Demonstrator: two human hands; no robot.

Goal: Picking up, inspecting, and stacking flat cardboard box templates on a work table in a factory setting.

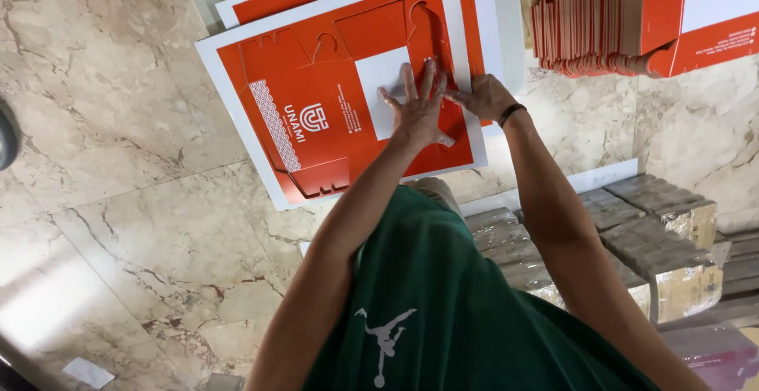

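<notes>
Sheet (316, 114) of orange die-cut card with white border and white panel, lying flat on the marble floor (118, 201), your left hand (417, 109) pressed on it fingers spread, your right hand (486, 96) pinching its edge, finished stack (593, 19) nearby.

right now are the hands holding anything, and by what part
Neither hand grips anything. The left hand presses flat on the orange die-cut cardboard sheet, at its white panel. The right hand pushes its fingers down on the sheet's right edge.

Marble floor (118, 201), stacked red cartons (601, 19), wrapped bundles (656, 241), paper scrap (88, 372)
</notes>
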